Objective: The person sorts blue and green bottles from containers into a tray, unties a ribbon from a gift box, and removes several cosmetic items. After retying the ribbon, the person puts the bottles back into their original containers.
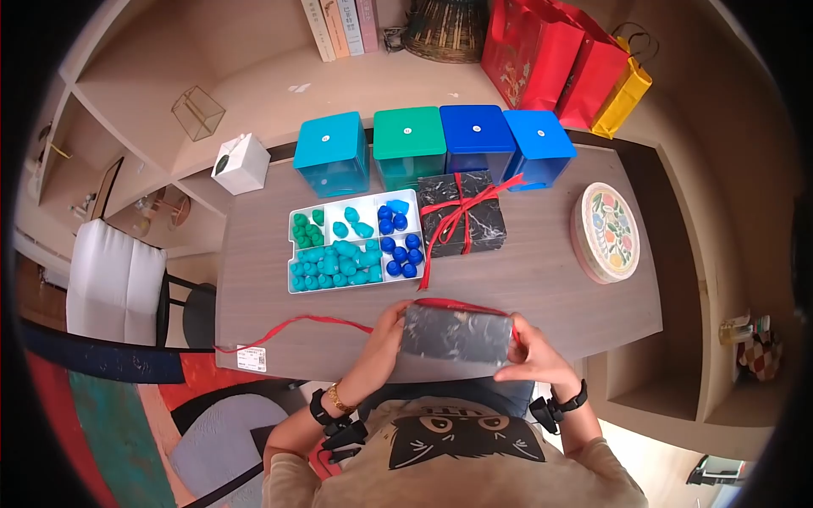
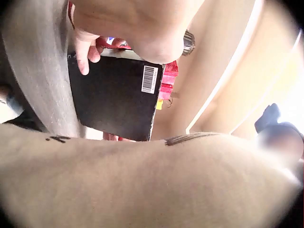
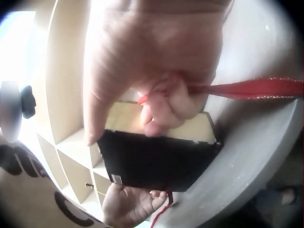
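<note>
A black marbled gift box (image 1: pixel 457 335) is held up between both hands at the table's near edge, tilted so its plain black underside, with a barcode label (image 2: pixel 150 79), shows in the left wrist view. My left hand (image 1: pixel 385 343) grips the box's left end, fingertips against the underside. At the other end, my right hand (image 1: pixel 538 360) has curled fingers round a red ribbon (image 3: pixel 256 89), close against the box's side. Its thumb stands out at the box's corner. From the left hand a long ribbon tail (image 1: pixel 313 319) runs left across the table.
Beyond the hands lie a white compartment tray (image 1: pixel 292 254) of green, teal and blue pieces and a ribbon-tied black box (image 1: pixel 483 227). Several lidded boxes (image 1: pixel 409 135) line the back. A round floral tin (image 1: pixel 611 233) stands right; a paper label (image 1: pixel 251 359) lies left.
</note>
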Demonstrator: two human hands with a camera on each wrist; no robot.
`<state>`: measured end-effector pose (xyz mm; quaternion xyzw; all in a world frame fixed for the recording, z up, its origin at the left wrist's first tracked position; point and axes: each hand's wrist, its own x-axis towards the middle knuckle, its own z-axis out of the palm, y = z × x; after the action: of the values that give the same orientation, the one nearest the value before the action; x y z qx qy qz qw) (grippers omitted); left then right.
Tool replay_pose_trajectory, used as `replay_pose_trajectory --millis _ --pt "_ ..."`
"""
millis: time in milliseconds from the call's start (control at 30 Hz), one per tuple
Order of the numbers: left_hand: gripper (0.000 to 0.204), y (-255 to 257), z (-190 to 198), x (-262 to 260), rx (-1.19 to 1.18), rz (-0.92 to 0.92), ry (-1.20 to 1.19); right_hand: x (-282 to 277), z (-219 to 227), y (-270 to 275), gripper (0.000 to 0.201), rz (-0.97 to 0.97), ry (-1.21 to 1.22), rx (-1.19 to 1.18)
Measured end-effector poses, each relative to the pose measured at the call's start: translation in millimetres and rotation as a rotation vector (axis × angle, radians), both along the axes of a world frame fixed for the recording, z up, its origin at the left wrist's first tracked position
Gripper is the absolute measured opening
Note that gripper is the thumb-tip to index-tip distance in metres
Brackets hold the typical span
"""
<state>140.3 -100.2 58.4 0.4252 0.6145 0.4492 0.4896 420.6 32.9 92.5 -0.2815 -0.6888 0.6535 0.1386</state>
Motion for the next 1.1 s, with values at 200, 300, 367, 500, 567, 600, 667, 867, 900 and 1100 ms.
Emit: replay_pose_trajectory --millis 200,300,367,500,567,600,667,867,900,1100 --pt "0.046 -0.5 12.0 3.4 -0.024 -0.001 -0.08 -15.6 -14.3 -1.2 0.045 -0.288 -0.089 0.25" --pt "0.041 -5.3 30.9 -0.2 -0.059 0.072 -0.013 -16.1 -4.6 -3.7 0.036 -0.296 -0.125 0.245" --pt "0.036 -14.9 35.1 -13.0 -0.183 -0.023 0.062 -11.3 5.5 -5.4 0.031 -0.251 -0.273 0.344" --pt "0.024 -40.7 32.8 -25.0 -0.255 -0.134 -0.115 2.7 15.4 -12.1 0.024 -0.18 -0.356 0.383" --pt "0.023 -48.0 40.8 -19.6 -0.242 -0.168 -0.166 10.1 13.0 -17.8 0.02 -0.149 -0.313 0.411" --pt "0.023 -50.3 44.4 -16.0 -0.234 -0.185 -0.192 12.6 11.9 -20.8 0.018 -0.134 -0.292 0.427" --pt "0.025 -52.6 40.4 -10.3 -0.232 -0.261 -0.29 14.8 5.1 -25.6 0.016 -0.052 -0.117 0.47" --pt "0.031 -22.4 24.7 20.5 -0.188 -0.526 -0.421 1.3 -1.8 -47.6 0.017 0.002 -0.163 0.186" --pt "0.031 -16.5 18.6 26.7 -0.158 -0.569 -0.453 -1.7 -7.8 -50.6 0.018 -0.005 -0.188 0.104" --pt "0.031 2.2 9.2 45.3 -0.078 -0.617 -0.408 -19.6 -12.2 -53.8 0.038 -0.014 0.072 -0.3"
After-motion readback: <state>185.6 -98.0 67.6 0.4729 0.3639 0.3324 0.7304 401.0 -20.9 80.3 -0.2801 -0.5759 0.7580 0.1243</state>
